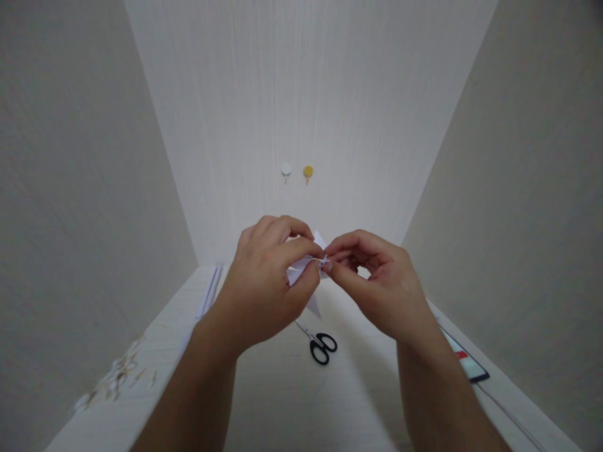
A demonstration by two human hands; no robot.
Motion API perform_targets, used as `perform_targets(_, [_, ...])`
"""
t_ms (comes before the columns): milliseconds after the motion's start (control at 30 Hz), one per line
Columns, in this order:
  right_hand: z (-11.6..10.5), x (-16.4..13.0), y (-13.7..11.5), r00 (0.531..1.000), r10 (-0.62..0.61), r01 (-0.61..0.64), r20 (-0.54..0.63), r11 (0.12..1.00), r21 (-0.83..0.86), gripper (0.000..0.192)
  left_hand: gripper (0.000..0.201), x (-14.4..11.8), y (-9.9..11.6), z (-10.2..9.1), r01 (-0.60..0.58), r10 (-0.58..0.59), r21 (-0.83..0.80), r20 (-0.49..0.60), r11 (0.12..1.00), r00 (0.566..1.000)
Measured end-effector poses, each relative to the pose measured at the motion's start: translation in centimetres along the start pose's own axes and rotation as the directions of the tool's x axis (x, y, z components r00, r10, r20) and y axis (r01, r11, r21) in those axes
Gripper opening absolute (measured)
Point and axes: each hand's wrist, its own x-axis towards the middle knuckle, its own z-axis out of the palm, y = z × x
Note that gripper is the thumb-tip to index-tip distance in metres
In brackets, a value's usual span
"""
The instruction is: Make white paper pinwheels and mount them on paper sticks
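White paper is pinched by left hand and right hand, seemingly mid-shaping; the next move likely needs steady precision.

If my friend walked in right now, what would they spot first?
Probably the left hand and right hand in the middle, pinching white paper. Just below, black-handled scissors lie on the pale tabletop. Higher up, a white hook and a yellow hook sit side by side on the wall.
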Motion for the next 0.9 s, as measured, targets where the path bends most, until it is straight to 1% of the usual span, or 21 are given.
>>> perform_targets(100, [0.0, 0.0, 0.1, 1.000, -0.013, 0.013, -0.010, 1.000, -0.006, 0.013, 0.010, 0.2, -0.1, 0.1, 0.050, -0.052, -0.039, -0.075, 0.998, 0.996])
perform_targets(167, [0.0, 0.1, 0.2, 0.999, -0.019, 0.019, -0.031, 1.000, 0.000, 0.013, 0.020, 0.2, -0.2, 0.4, 0.092, -0.100, -0.065, -0.142, 0.994, 0.985])
perform_targets(233, [0.0, 0.2, 0.3, 0.999, -0.015, 0.015, -0.050, 1.000, 0.008, 0.013, 0.034, 0.3, -0.4, 0.7, 0.143, -0.162, -0.119, -0.171, 0.982, 0.972])
perform_targets(333, [0.1, 0.4, 0.6, 0.998, -0.005, 0.006, -0.059, 1.000, 0.027, 0.013, 0.053, 0.2, -0.7, 1.4, 0.245, -0.279, -0.225, -0.133, 0.943, 0.951])
perform_targets(400, [0.0, 0.5, 1.0, 0.998, 0.004, -0.002, -0.055, 0.999, 0.041, 0.014, 0.057, 0.2, -0.9, 1.8, 0.310, -0.341, -0.263, -0.081, 0.914, 0.937])
perform_targets(567, [-0.4, 0.9, 2.1, 1.000, -0.004, 0.004, -0.004, 1.000, 0.001, 0.019, 0.053, 0.6, -1.6, 3.0, 0.417, -0.432, -0.291, 0.014, 0.861, 0.902])
perform_targets(667, [-0.6, 1.2, 2.7, 0.999, 0.033, -0.032, 0.020, 0.999, -0.036, 0.018, 0.050, 0.8, -2.2, 3.7, 0.465, -0.471, -0.283, 0.050, 0.839, 0.881])
perform_targets(800, [-0.4, 1.7, 3.5, 0.995, 0.095, -0.095, -0.020, 0.995, -0.028, 0.014, 0.050, 0.9, -3.2, 4.7, 0.516, -0.521, -0.287, 0.065, 0.807, 0.851])
perform_targets(900, [-0.1, 2.0, 4.2, 0.992, 0.110, -0.110, -0.053, 0.994, 0.007, 0.014, 0.055, 1.1, -3.5, 5.3, 0.557, -0.571, -0.295, 0.046, 0.776, 0.820])
